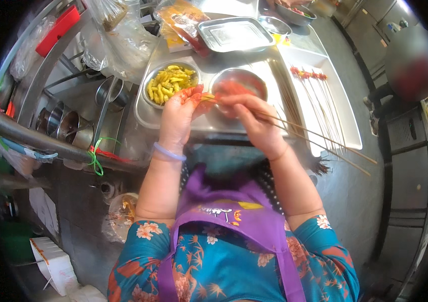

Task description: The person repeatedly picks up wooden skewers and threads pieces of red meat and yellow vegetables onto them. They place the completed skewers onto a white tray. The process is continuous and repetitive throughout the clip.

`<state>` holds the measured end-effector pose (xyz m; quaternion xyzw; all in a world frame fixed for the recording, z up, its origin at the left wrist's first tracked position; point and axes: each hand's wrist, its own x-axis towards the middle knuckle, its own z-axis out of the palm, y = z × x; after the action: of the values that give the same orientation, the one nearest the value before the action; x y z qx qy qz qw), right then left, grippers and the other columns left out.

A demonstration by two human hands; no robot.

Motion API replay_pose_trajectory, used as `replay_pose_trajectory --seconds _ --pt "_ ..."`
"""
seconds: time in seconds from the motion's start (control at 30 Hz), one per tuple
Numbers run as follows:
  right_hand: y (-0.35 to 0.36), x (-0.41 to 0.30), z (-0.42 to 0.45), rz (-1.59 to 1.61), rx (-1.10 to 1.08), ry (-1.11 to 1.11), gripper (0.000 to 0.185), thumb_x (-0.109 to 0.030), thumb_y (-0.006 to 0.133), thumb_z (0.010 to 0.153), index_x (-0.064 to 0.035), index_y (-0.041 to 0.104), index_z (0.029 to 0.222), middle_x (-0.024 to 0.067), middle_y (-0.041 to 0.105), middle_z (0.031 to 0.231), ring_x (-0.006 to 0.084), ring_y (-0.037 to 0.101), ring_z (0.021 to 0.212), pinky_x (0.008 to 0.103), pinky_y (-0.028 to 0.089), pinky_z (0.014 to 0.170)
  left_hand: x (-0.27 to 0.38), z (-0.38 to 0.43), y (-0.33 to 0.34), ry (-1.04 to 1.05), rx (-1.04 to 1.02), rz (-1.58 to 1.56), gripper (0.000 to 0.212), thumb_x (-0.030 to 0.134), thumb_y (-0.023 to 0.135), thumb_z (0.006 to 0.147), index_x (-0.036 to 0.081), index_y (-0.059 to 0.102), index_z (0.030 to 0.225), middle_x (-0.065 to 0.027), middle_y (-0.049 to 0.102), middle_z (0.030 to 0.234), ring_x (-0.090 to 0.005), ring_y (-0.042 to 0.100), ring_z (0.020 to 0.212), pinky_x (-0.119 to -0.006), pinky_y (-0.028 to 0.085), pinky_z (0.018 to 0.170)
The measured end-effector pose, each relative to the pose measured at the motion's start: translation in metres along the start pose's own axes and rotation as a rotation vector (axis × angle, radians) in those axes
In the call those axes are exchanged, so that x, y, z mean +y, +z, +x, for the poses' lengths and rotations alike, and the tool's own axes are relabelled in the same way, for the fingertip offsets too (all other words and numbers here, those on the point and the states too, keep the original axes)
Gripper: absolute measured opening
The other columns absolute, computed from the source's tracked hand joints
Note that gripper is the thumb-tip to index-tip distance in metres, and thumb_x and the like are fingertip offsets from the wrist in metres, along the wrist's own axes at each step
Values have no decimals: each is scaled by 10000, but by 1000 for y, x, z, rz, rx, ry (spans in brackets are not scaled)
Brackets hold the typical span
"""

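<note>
Two thin wooden skewers (312, 133) are held in my right hand (257, 117), their free ends pointing down to the right. At the other end, my left hand (185, 109) pinches a yellow-green pickled pepper and some red meat near the skewer tips. Behind my left hand a round metal bowl (150, 96) holds yellow-green pickled peppers. A second metal bowl (261, 85) with red, blurred contents lies behind my right hand. Loaded skewers (314, 90) with red and yellow pieces at their far ends lie in a white tray (349, 124) on the right.
Bare skewers (287, 90) lie between the red bowl and the white tray. A metal tray (236, 34) and plastic food packets (184, 19) are at the back. Metal pots (65, 122) stand on a left shelf. Another person (406, 71) is at the right; someone's hands are at a far bowl (297, 13).
</note>
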<state>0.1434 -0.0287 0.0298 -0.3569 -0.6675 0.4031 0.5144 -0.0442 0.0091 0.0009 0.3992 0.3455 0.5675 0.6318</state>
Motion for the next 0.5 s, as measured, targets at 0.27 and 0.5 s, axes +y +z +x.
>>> replay_pose_trajectory --seconds 0.27,0.5 --pt "-14 -12 -16 92 62 31 193 -102 500 947 16 620 1042 88 640 1018 164 607 936 290 491 836 -4 1 8 -32 -26 -12 254 85 537 924 -29 538 1152 -145 646 1044 -217 655 895 -319 541 787" --pt "-34 0 -23 360 35 243 250 -145 464 961 48 603 1036 132 648 1029 214 649 934 315 512 836 -12 0 13 -117 -106 -128 210 56 517 916 -16 552 1110 -161 642 1054 -251 653 920 -362 533 831"
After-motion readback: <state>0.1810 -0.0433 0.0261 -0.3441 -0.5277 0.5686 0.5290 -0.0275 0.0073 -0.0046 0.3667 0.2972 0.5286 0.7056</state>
